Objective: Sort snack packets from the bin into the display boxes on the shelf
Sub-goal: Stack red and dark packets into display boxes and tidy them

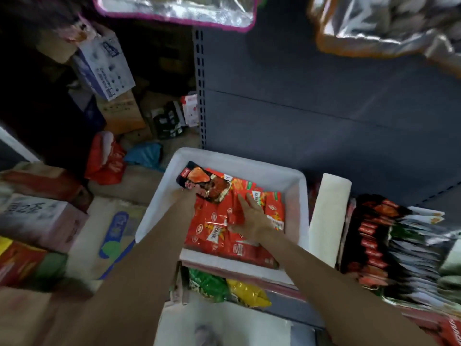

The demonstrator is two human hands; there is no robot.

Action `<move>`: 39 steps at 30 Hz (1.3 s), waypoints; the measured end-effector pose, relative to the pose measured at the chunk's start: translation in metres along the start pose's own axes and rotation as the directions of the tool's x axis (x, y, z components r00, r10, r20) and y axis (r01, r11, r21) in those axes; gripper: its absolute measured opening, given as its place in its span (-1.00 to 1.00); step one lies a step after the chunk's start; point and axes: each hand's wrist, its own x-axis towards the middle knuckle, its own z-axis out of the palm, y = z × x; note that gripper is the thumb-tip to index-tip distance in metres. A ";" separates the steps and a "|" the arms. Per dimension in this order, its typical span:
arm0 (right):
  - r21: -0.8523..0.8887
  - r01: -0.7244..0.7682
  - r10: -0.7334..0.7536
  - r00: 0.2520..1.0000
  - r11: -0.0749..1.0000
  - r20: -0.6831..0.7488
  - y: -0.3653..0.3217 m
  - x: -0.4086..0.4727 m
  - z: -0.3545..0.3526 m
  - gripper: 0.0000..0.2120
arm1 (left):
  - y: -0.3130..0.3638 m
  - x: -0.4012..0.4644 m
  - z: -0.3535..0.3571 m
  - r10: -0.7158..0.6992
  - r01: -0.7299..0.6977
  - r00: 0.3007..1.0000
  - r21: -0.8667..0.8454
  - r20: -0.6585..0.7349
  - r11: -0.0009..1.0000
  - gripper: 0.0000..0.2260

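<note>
A white plastic bin (252, 168) sits in the middle, filled with several red snack packets (212, 228). My left hand (185, 199) is inside the bin at its left side and holds a dark packet with an orange picture (205, 184), lifted a little above the red ones. My right hand (249, 218) lies on the red packets with the forefinger stretched out and the thumb pinching a small red packet (233, 217). To the right, display boxes (389, 240) hold rows of dark, red and silver packets.
A white box wall (330, 216) stands between the bin and the display rows. Green and yellow packets (224, 287) lie below the bin. Cardboard cartons (42, 221) pile up at the left. A grey shelf back panel (311, 101) rises behind.
</note>
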 end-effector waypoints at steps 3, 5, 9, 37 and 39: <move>-0.009 -0.005 0.005 1.000 1.000 0.003 -0.001 -0.001 0.001 -0.09 | 0.008 0.003 -0.001 0.018 -0.018 0.999 0.004 -0.027 1.000 -0.58; 0.028 -0.004 0.004 1.000 1.000 0.001 -0.002 -0.001 -0.002 -0.10 | 0.010 0.003 -0.001 0.097 -0.096 0.995 0.134 -0.004 0.986 -0.64; 0.278 0.104 -0.051 0.980 0.955 -0.191 -0.003 -0.010 -0.017 -0.09 | 0.011 -0.025 0.001 0.479 -0.423 0.874 0.350 -0.086 0.836 -0.81; 0.210 0.188 0.023 0.689 0.959 -0.724 0.220 -0.160 -0.155 -0.81 | -0.003 -0.229 0.220 0.818 -0.976 0.215 0.154 0.533 0.155 -0.84; 0.154 0.193 -0.013 0.662 0.969 -0.750 0.224 -0.165 -0.153 -0.78 | -0.010 -0.226 0.222 0.798 -0.966 0.238 0.219 0.554 0.137 -0.81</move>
